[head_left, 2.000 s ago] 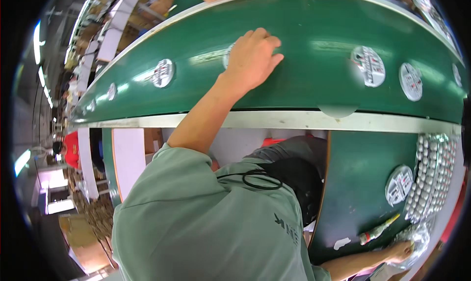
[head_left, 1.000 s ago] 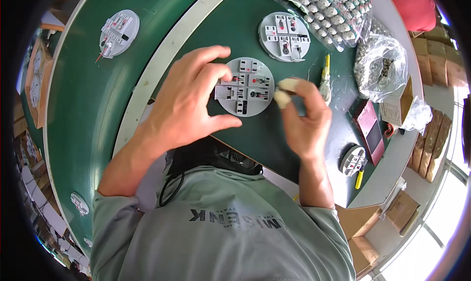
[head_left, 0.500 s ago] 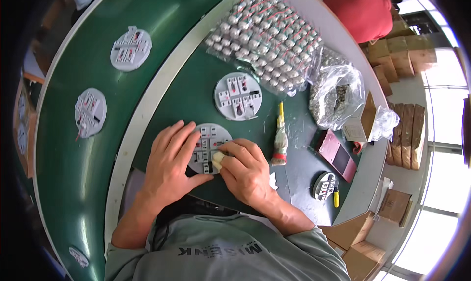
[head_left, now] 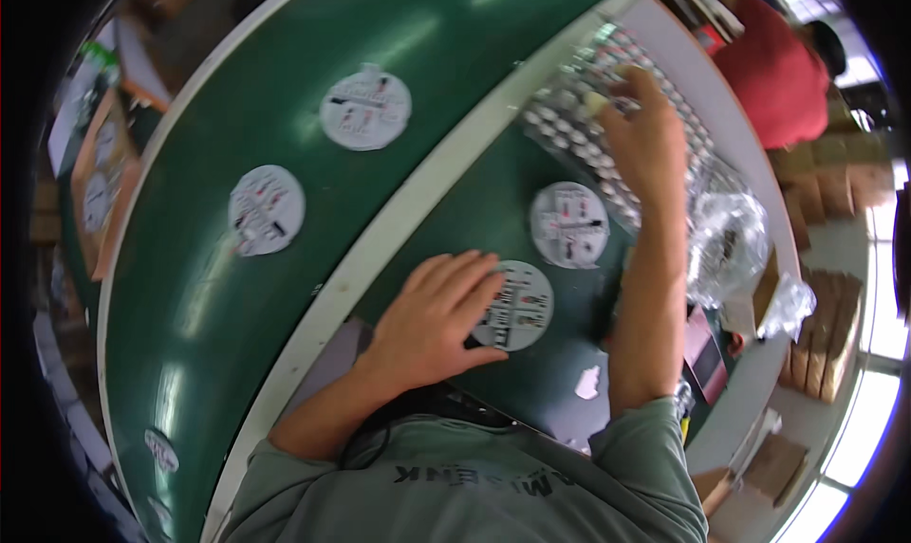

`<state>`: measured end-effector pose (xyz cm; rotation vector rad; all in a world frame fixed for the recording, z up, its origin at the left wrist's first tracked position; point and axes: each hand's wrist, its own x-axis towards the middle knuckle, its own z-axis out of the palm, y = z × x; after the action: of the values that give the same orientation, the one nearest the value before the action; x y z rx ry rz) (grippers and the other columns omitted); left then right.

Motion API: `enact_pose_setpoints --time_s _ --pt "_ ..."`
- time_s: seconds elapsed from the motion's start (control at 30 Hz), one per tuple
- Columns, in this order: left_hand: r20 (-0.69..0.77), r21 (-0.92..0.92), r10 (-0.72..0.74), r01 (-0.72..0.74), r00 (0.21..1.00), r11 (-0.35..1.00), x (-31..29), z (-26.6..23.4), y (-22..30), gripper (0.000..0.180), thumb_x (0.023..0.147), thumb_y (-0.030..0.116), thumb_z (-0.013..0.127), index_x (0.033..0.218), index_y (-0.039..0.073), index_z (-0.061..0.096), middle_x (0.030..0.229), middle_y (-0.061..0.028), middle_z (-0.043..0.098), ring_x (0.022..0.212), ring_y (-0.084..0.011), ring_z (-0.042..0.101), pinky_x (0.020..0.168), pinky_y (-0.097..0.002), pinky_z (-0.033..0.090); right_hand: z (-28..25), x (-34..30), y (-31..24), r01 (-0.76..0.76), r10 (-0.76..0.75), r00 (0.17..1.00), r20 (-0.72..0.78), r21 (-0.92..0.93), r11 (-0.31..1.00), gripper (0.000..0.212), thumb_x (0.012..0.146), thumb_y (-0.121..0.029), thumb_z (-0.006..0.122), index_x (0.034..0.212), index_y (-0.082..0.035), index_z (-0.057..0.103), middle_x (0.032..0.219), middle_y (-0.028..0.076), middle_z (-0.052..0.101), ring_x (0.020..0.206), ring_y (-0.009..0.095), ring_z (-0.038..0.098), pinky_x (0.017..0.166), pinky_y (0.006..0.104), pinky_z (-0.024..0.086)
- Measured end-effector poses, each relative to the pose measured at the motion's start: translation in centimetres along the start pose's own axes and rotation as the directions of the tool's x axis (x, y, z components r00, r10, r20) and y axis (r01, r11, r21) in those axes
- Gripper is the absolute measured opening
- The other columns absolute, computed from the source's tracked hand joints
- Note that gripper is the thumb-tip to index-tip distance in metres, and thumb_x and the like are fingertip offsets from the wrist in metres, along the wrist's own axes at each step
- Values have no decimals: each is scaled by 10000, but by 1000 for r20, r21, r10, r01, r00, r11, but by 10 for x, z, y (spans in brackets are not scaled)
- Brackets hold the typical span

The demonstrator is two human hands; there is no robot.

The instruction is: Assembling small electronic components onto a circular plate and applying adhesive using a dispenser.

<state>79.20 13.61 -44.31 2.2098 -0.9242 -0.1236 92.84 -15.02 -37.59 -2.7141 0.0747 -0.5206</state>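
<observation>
A light-grey round plate (head_left: 524,306) fitted with small black and white parts lies on the green table in front of me. My left hand (head_left: 427,320) rests over its left side, fingers stretched out and thumb apart. Farther off to the right, my right hand (head_left: 650,135) hovers over a clear plastic-wrapped pack of silver round parts (head_left: 574,140). Pale yellow covers show on its fingertips. Motion blur hides whether those fingers hold anything. Between the hands, beyond the first plate, sits a second similar plate (head_left: 569,224).
Left of a pale raised rail (head_left: 380,230) runs a green belt carrying similar plates (head_left: 366,109). A clear plastic bag (head_left: 726,235) and a pink rectangular device (head_left: 703,353) lie right of my forearm. A person in red (head_left: 773,69) is beyond the table's far edge.
My right hand has left the near plate and reached forward and right to the pack of silver parts. My left hand stays on the plate. The whole view has shifted.
</observation>
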Motion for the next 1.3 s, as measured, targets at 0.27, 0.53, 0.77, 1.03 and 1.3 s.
enact_pose_setpoints --time_s 0.27,0.53,0.77,1.03,1.3 --pt "27 -55 59 -57 998 997 -6 3 -4 856 734 432 921 1413 10 615 1535 -168 567 1453 -346 501 1234 -525 361 -3 4 -25 -160 160 987 12 100 982 497 909 -138 761 1376 -19 643 1081 122 745 948 194 724 864 341 570" --pt "70 -93 111 -104 991 990 -4 0 -5 877 724 410 930 1433 13 599 1537 -164 567 1458 -352 494 1233 -528 357 -36 -130 -35 -248 218 969 120 412 877 507 829 26 733 1325 -26 640 1090 118 726 915 216 704 837 349 577" --pt "109 -76 68 -59 992 995 5 3 -6 1097 590 246 1007 1544 25 513 1575 -156 552 1468 -374 498 1222 -542 365 -40 -223 -31 -343 288 907 307 143 929 426 852 61 729 1263 -9 640 1052 150 730 931 260 725 841 370 580" --pt "59 -114 -23 29 998 993 10 9 -7 1240 551 163 1017 1624 53 405 1508 -139 601 1456 -384 502 1223 -503 383 -51 -221 -47 -490 434 864 255 234 840 402 803 68 771 1183 -10 667 1064 156 724 999 333 720 825 398 586" --pt "-9 -124 36 -36 999 992 16 17 -14 1185 577 234 1019 1601 77 444 1410 -153 624 1390 -365 542 1190 -485 427 -21 -188 -78 95 -207 903 377 295 951 326 808 51 766 1116 -23 690 969 133 708 856 354 702 755 432 574"
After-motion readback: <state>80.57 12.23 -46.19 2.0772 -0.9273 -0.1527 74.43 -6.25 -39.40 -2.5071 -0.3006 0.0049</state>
